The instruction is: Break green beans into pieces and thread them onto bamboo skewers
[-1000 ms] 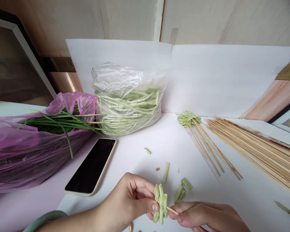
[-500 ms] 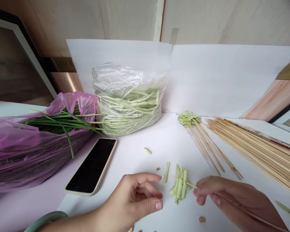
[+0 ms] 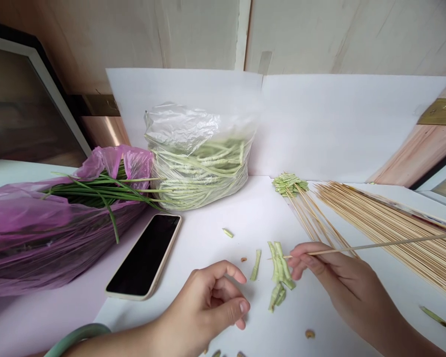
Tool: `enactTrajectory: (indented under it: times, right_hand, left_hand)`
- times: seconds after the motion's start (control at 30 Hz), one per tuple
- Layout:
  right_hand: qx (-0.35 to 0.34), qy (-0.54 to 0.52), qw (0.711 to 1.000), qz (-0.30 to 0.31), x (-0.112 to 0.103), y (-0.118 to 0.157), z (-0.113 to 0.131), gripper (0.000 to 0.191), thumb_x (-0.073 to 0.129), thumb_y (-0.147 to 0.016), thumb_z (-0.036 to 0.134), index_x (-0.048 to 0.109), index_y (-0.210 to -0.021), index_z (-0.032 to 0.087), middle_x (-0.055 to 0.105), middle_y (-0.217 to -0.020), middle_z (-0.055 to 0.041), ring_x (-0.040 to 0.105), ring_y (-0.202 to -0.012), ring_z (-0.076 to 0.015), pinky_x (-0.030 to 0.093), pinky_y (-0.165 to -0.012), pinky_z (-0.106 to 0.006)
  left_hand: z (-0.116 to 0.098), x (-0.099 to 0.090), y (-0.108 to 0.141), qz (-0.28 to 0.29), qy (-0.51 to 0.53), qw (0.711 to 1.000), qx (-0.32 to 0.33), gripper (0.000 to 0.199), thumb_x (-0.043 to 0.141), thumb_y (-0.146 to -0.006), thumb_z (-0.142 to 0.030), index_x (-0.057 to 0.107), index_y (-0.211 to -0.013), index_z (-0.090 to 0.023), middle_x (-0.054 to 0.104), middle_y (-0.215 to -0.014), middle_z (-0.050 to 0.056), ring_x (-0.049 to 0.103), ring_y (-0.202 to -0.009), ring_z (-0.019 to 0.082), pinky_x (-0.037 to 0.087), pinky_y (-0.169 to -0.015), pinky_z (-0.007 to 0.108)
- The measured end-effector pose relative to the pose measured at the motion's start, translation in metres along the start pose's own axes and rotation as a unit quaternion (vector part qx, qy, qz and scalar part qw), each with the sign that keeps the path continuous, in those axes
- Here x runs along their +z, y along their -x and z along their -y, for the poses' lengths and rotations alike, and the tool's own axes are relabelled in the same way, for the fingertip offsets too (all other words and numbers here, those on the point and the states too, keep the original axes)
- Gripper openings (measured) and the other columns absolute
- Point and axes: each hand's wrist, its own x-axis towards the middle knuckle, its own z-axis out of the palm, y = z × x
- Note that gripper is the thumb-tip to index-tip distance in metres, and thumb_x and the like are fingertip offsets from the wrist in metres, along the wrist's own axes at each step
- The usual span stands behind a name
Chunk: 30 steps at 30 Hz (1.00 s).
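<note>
My right hand (image 3: 342, 285) pinches a thin bamboo skewer (image 3: 386, 244) close to its tip, the long end pointing out to the right. Cut pieces of green long bean (image 3: 278, 263) hang at the tip, spread unevenly; two short bits (image 3: 277, 295) sit just below them, and whether these are on the skewer I cannot tell. My left hand (image 3: 208, 302) hovers to the left of the beans, thumb and fingers apart and curved, with nothing in it. A loose bean piece (image 3: 256, 265) lies between the left hand and the skewered pieces.
Finished-looking bean skewers (image 3: 290, 184) lie behind, beside a row of bare skewers (image 3: 390, 218). A clear bag of long beans (image 3: 204, 168), a purple bag with green stalks (image 3: 52, 248) and a phone (image 3: 144, 255) stand left. Small scraps (image 3: 228, 232) dot the white surface.
The skewer's long end has swung up from the lower right to point right. My right hand has turned and risen slightly; the bean pieces have shifted and splayed. My left hand stays nearly still.
</note>
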Motion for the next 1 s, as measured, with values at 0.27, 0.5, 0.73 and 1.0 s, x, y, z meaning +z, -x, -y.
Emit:
enactTrajectory:
  times: [0.27,0.5,0.73,1.0]
  right_hand:
    - [0.001,0.053,0.996,0.066,0.011,-0.014,0.005,0.028,0.036,-0.092,0.024,0.061,-0.079,0.022,0.066,-0.056,0.0011,0.069,-0.063,-0.0180,0.055,-0.063,-0.028]
    - [0.013,0.057,0.995,0.084,0.017,-0.016,0.008,0.027,0.036,-0.093,0.027,0.058,-0.077,0.024,0.064,-0.053,0.0025,0.069,-0.062,-0.0178,0.055,-0.062,-0.027]
    - [-0.004,0.058,0.996,0.069,0.019,-0.015,0.009,0.027,0.038,-0.092,0.025,0.058,-0.074,0.024,0.066,-0.054,0.0019,0.069,-0.061,-0.0179,0.056,-0.060,-0.027]
    - [-0.030,0.063,0.996,0.054,0.019,-0.015,0.008,0.024,0.040,-0.091,0.025,0.060,-0.079,0.023,0.066,-0.055,0.0016,0.068,-0.059,-0.0174,0.056,-0.059,-0.027]
  left_hand:
    - [-0.003,0.002,0.001,-0.005,-0.025,1.000,-0.008,0.019,0.066,-0.075,-0.026,0.054,-0.086,-0.016,0.061,-0.064,-0.001,0.061,-0.062,0.014,0.042,-0.063,0.025]
    - [-0.007,0.003,0.001,-0.013,-0.030,0.999,-0.027,0.011,0.059,-0.073,-0.014,0.052,-0.082,-0.016,0.062,-0.066,-0.001,0.063,-0.061,0.013,0.044,-0.064,0.025]
    - [-0.002,0.003,0.001,-0.007,-0.012,1.000,-0.014,0.011,0.059,-0.071,-0.014,0.051,-0.078,-0.016,0.062,-0.067,0.000,0.062,-0.059,0.013,0.045,-0.063,0.026]
    - [0.000,0.002,0.001,-0.002,-0.019,1.000,0.002,0.009,0.059,-0.071,-0.015,0.051,-0.076,-0.016,0.062,-0.069,0.002,0.060,-0.059,0.014,0.046,-0.063,0.028]
